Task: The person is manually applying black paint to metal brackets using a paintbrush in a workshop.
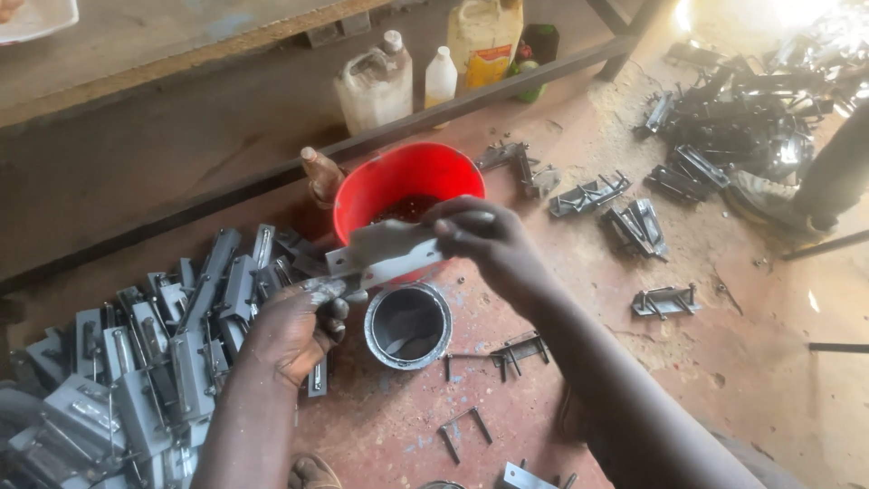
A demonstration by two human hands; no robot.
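At the bottom edge of the frame a small grey metal bracket (523,476) lies on the red-brown floor (398,426), beside a loose U-shaped wire staple (463,428); above them the two forearms rise toward the centre. The left hand (294,330), at centre left, is closed around the lower end of a grey-coated paintbrush (362,263), whose head lies on a flat metal plate (385,258); the right hand (480,237), at centre, has its fingers clamped on the right end of that plate, holding it in the air just above a paint tin (408,324) of grey paint; the tin stands on the floor directly below the plate. Behind the plate, touching it in the view, stands a red bucket (407,186) with dark contents. A pile of grey painted brackets (145,362) fills the lower left; unpainted dark brackets (724,127) lie scattered at upper right. Plastic jugs and bottles (425,72) stand at top centre behind a steel bar (226,186).
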